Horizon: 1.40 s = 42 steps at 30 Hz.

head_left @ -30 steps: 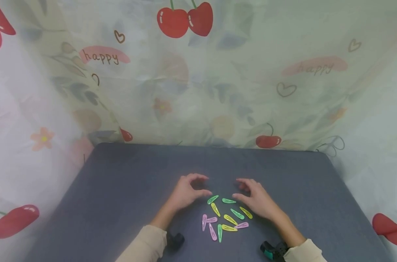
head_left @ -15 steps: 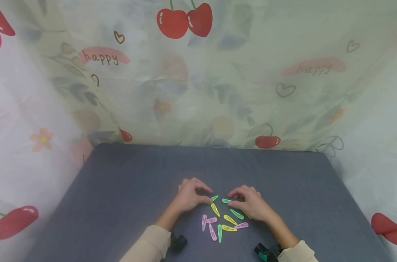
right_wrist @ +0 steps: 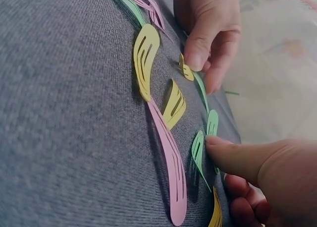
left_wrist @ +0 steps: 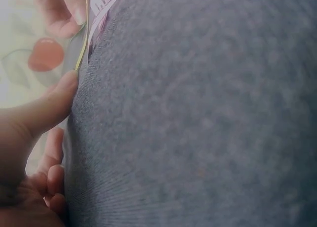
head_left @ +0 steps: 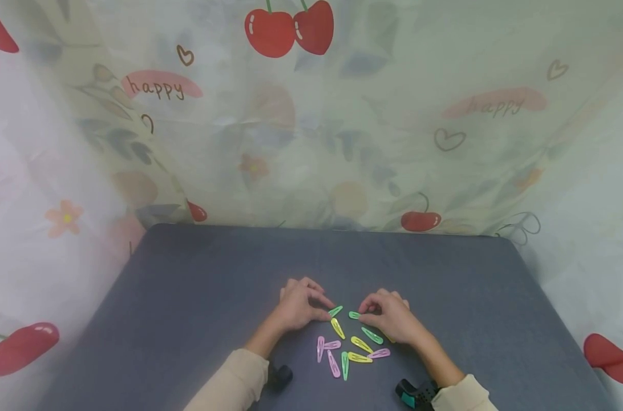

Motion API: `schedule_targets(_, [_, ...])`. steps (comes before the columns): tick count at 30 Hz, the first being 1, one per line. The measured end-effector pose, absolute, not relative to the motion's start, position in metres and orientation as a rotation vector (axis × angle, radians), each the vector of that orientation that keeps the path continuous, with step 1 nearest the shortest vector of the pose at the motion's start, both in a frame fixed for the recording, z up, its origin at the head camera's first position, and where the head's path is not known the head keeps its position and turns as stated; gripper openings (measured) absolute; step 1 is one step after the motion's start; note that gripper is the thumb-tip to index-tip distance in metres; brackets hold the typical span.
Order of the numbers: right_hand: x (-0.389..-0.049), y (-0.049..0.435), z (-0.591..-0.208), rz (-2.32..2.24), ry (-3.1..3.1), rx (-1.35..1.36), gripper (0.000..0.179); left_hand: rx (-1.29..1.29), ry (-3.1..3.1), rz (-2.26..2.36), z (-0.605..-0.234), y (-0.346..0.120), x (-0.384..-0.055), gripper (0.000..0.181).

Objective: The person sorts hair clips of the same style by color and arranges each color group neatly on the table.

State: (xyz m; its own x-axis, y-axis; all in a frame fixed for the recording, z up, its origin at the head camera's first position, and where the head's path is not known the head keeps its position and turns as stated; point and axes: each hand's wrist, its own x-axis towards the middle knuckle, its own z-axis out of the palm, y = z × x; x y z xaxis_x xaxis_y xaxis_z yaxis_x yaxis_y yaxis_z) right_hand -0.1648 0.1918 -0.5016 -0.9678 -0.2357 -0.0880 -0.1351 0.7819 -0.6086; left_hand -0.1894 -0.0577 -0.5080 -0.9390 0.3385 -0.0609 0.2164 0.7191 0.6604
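Snap hair clips in green, yellow and pink lie scattered on the dark grey table. My left hand (head_left: 298, 306) pinches a green hair clip (head_left: 335, 311) at the far left of the group, thumb and index finger at its outer end. Facing it, my right hand (head_left: 396, 321) has thumb and index finger on the right end of another green hair clip (head_left: 354, 314). The right wrist view shows that clip (right_wrist: 213, 119) under the thumb. A yellow clip (head_left: 338, 328) lies just below the left thumb. Another yellow clip (right_wrist: 216, 212) is mostly covered by the right hand in the head view.
Nearer the body lie several pink clips (head_left: 334, 363), a green clip (head_left: 345, 366) and two yellow ones, some overlapping. A third green clip (head_left: 371, 335) lies close to the right hand. A printed curtain (head_left: 311, 142) hangs behind the table (head_left: 214, 268).
Both hands have come down and inward from beside the group onto the two far green clips. Their spread fingers have closed on the clips' outer ends; the clips have hardly moved.
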Motion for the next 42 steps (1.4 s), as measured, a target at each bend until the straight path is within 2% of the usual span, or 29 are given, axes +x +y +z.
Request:
schedule_targets(10, [-0.164, 0.192, -0.500, -0.934, 2.794, -0.271, 0.014, 0.455, 2.737, 1.002, -0.505, -0.058, -0.189, 0.015])
schedule_targets(22, [-0.170, 0.205, -0.497, -1.122, 2.616, -0.299, 0.005, 0.462, 2.735, 1.005, -0.506, -0.058, -0.189, 0.014])
schedule_targets(28, [-0.175, 0.208, -0.495, -1.110, 2.634, -0.440, 0.027, 0.457, 2.737, 0.989, -0.504, -0.058, -0.189, 0.014])
schedule_targets(36, [-0.190, 0.219, -0.488, -1.249, 2.608, -0.281, 0.021, 0.469, 2.731, 1.003, -0.507, -0.059, -0.190, 0.014])
schedule_targets(42, [-0.210, 0.234, -0.482, -1.285, 2.648, -0.234, 0.033, 0.464, 2.733, 1.020, -0.506, -0.060, -0.189, 0.014])
